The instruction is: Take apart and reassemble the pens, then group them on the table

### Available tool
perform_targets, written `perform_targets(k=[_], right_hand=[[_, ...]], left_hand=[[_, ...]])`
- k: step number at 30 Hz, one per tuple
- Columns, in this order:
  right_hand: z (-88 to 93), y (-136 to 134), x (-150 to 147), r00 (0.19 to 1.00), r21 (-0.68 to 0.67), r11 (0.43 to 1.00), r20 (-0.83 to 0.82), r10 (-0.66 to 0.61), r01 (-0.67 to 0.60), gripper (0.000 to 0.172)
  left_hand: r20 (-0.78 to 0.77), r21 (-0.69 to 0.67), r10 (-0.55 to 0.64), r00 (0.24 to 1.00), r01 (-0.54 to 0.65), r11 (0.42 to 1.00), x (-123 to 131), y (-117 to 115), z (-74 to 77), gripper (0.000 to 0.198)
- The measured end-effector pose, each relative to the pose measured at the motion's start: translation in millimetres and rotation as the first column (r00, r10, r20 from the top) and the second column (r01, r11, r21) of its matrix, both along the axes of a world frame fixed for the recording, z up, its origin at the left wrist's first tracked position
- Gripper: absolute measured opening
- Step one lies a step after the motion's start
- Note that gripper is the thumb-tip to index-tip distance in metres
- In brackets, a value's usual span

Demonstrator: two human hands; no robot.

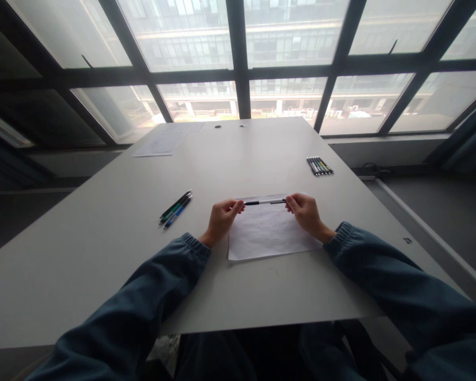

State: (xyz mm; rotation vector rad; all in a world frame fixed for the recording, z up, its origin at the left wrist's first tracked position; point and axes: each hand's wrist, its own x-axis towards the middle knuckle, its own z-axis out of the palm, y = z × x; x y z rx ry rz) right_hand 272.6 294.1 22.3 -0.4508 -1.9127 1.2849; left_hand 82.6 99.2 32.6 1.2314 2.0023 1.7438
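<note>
A pen with a clear barrel and a dark grip is held level between my two hands, above the far part of a white paper sheet. My left hand pinches its dark-grip end. At the clip end, the fingers of my right hand are closed on it. To the left of my left hand lie several pens, black, green and blue, side by side at a slant. Another row of several pens rests beyond my right hand, toward the table's right edge.
The white table reaches to a dark-framed window. More paper sheets lie at its far left. Two small round fittings are near the far edge. A small dark mark shows near the right edge.
</note>
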Motion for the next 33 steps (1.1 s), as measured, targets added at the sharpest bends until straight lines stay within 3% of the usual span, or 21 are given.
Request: perform_targets(k=[33], right_hand=[[0.4, -1.3, -0.2, 1.000, -0.048, 0.999, 0.013, 0.004, -0.003, 0.044]], left_hand=[[0.019, 0.001, -0.014, 1.000, 0.014, 1.000, 1.2, -0.7, 1.9, 0.040]])
